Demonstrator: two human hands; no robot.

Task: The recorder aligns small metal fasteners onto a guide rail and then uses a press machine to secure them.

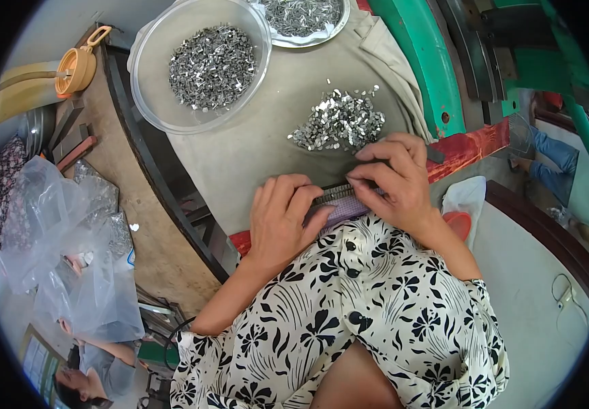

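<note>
A narrow dark ridged strip (pixel 333 194) lies across the front edge of the cloth-covered work surface, close to my body. My left hand (pixel 277 217) holds its left end between thumb and fingers. At its right end, my right hand (pixel 398 178) has thumb and forefinger pinched together; whatever is between those fingertips is too small to make out. Purple checked cloth (pixel 346 210) shows just below the strip. Beyond my hands, a loose heap of small flat silvery metal pieces (pixel 343 121) sits on the grey-green cloth (pixel 260 146).
A translucent round bowl (pixel 146 102) of small metal parts stands far left, beside a dish (pixel 338 31) of thin metal pieces. Green machine framework (pixel 420 61) rises at right. Left, a wooden bench (pixel 148 204) bears plastic bags (pixel 69 252) and an orange cup-like container (pixel 76 71). Other people are partly visible.
</note>
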